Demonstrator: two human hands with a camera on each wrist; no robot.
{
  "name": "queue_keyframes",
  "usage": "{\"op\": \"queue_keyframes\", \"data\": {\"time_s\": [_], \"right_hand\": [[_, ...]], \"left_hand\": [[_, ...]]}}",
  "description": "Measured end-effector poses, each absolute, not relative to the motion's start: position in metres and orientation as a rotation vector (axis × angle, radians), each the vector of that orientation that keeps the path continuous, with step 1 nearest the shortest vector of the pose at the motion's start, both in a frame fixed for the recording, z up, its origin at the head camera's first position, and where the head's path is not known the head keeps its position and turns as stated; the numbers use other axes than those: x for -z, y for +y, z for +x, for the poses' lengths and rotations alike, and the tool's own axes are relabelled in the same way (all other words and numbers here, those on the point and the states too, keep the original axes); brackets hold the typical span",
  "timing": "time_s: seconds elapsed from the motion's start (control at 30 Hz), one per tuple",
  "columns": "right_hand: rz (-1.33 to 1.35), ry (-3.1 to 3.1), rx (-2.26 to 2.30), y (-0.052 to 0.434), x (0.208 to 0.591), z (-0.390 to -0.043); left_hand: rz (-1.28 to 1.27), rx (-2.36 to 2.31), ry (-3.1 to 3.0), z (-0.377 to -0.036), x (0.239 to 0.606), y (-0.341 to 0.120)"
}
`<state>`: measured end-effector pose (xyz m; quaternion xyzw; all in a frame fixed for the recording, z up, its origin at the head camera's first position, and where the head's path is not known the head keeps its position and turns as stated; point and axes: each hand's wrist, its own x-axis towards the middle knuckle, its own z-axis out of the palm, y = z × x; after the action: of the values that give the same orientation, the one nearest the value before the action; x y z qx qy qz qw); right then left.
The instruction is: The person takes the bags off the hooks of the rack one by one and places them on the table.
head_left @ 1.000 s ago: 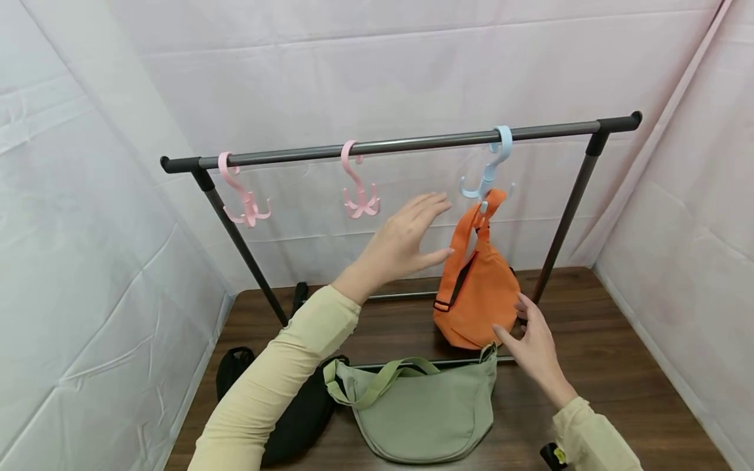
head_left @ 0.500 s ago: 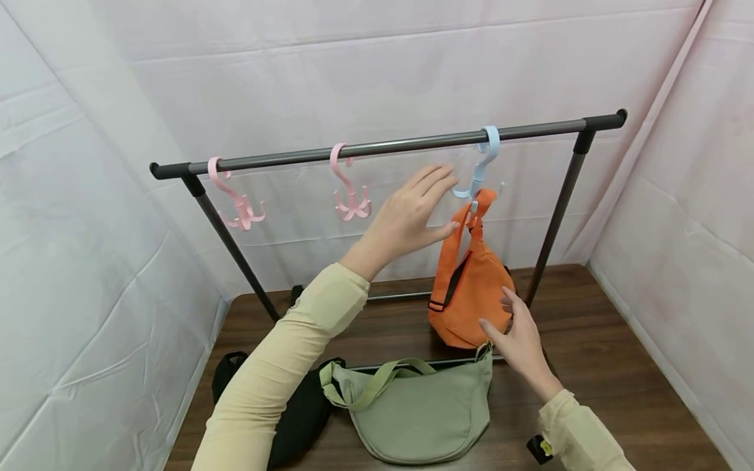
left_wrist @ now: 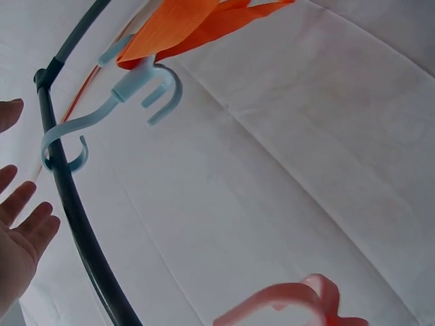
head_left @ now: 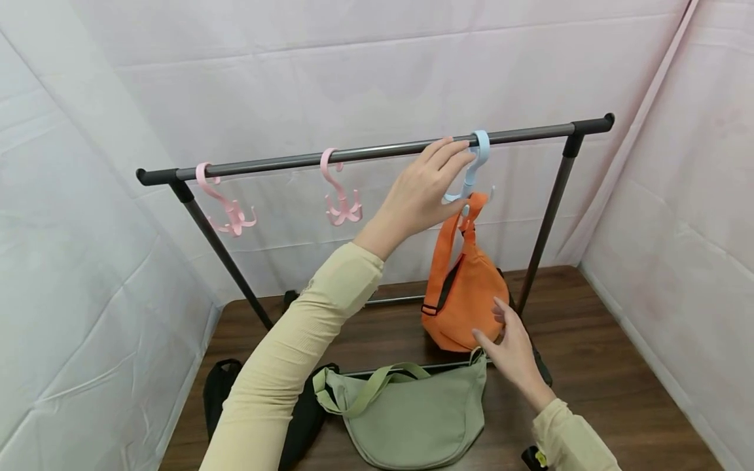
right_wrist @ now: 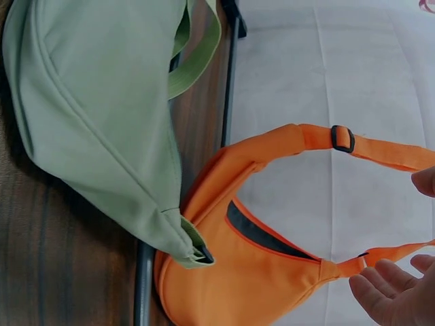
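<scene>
Beneath blue hook point(head_left: 474, 163), unlabelled orange bag point(head_left: 465, 301)

An orange bag point(head_left: 465, 301) with a black zip line hangs from a pale blue hook point(head_left: 471, 171) on a dark grey rail point(head_left: 365, 152). Two pink hooks point(head_left: 340, 193) hang further along it. On the dark brown wood-grain table point(head_left: 589, 366) lie a sage green bag point(head_left: 412, 418) and a black bag point(head_left: 294, 418). The sleeves point(head_left: 294, 353) are pale yellow, and the backdrop point(head_left: 294, 65) is a creased white with a faint pink tint.
</scene>
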<state>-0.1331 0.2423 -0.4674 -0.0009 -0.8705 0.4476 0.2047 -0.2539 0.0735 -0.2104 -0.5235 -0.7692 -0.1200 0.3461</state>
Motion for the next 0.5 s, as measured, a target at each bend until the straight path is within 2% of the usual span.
{"op": "queue_keyframes", "data": {"time_s": [0.5], "right_hand": [[-0.019, -2.438, -1.243, 0.241, 0.478, -0.128]], "left_hand": [[-1.334, 0.329, -2.164, -0.264, 0.181, 0.108]]}}
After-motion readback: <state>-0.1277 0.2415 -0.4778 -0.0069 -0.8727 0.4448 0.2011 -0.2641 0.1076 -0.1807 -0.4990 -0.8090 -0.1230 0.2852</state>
